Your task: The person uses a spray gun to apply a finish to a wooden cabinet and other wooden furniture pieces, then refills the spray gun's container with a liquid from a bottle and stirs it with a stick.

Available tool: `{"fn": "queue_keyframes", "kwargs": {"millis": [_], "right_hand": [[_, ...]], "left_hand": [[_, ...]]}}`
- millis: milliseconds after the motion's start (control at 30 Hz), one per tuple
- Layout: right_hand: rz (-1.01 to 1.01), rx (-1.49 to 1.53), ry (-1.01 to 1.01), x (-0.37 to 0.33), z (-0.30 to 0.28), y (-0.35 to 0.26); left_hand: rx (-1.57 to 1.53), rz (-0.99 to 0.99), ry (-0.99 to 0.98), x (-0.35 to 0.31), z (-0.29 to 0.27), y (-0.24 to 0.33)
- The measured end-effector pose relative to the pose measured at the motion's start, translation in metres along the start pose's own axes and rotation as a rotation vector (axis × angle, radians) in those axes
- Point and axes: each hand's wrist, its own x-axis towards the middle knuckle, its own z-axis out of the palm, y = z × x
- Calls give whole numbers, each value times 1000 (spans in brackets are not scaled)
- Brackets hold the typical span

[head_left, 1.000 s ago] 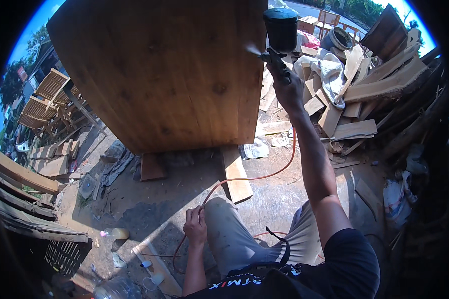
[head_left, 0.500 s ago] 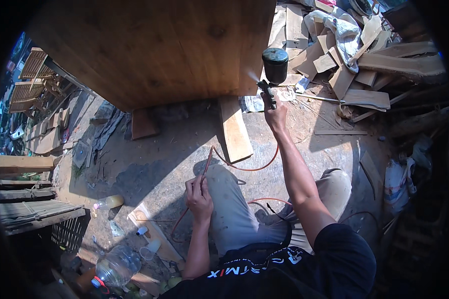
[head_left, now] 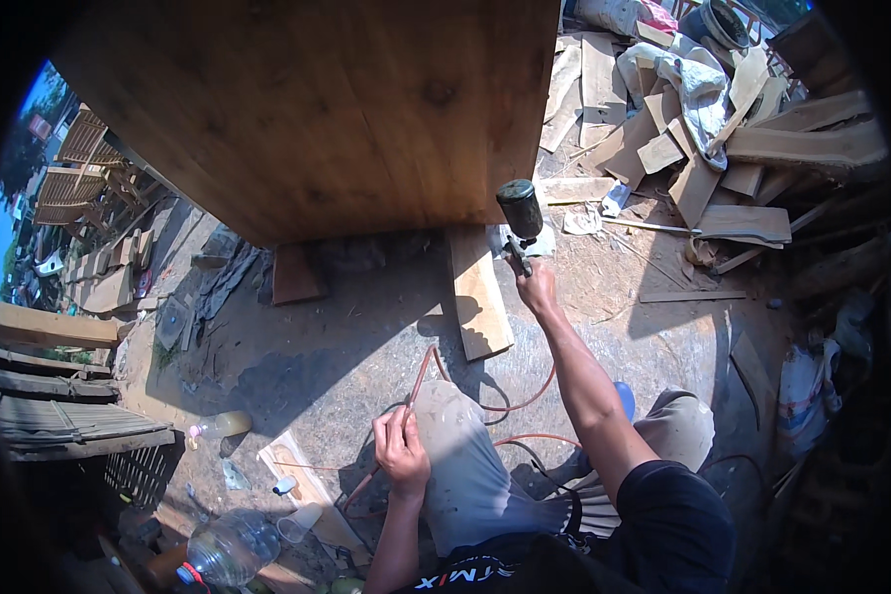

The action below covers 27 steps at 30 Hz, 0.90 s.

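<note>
From my remote seat I see the left hand closed around an orange-brown hose beside the knee. Farther out, my right hand grips the spray gun, its dark cup overlapping the wooden panel's lower right corner in view; wood scraps lie beyond.

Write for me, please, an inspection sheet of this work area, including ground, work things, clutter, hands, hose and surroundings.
Ground: partly sunlit, partly shaded.
Work things: wood panel ahead; spray gun with dark cup near its lower right corner.
Clutter: offcuts heaped at upper right; large bottle and clear cup at lower left.
Left hand: closed around the hose.
Right hand: grips the spray gun.
Hose: reddish, bends in a loop between the hands.
Surroundings: slatted wooden chairs at far left.
</note>
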Motion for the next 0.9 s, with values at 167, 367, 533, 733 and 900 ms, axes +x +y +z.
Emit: {"fn": "queue_keyframes", "kwargs": {"millis": [167,367,533,733,900], "right_hand": [[-61,40,1,13,-48,-77],[-230,114,108,49,-166,-188],[-409,90,272,80,-251,-273],[-595,93,459,114,-336,-377],[-936,-84,749,166,-394,-436]], "left_hand": [[-23,1,-1,6,-3,-3],[-62,18,-14,16,12,-9],[-89,-8,-24,18,20,-19],[-16,49,-13,26,2,-27],[2,173,80,26,2,-37]]}}
